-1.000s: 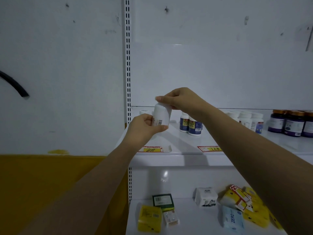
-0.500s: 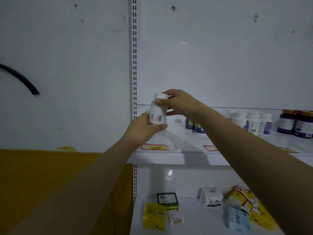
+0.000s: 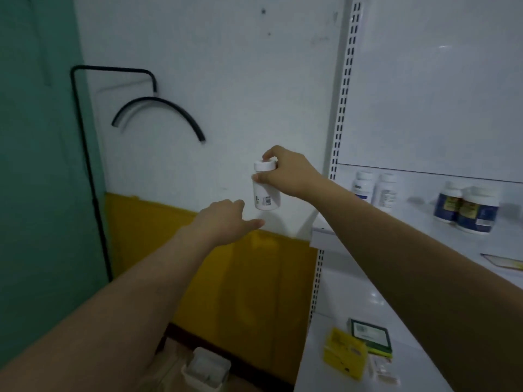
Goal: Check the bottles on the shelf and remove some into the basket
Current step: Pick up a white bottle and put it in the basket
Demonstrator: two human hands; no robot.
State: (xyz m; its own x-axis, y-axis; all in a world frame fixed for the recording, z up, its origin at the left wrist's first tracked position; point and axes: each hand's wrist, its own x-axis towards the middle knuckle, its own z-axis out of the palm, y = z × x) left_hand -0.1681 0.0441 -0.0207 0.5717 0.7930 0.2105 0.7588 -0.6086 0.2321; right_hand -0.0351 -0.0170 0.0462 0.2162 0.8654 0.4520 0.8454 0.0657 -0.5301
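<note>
My right hand grips a white bottle by its cap and neck, holding it upright in the air to the left of the shelf. My left hand hovers just below and left of the bottle, fingers loosely extended, holding nothing. On the shelf stand two white bottles near the upright and two dark blue bottles further right. A white basket sits on the floor below, partly cut off by my left arm.
The slotted shelf upright runs down beside my right wrist. A lower shelf carries a yellow box and a green box. A black hose hangs on the white wall; a yellow band runs below it.
The view has swung left. My right hand has carried the white bottle off the shelf to the left, and my left hand has let go of it and dropped below.
</note>
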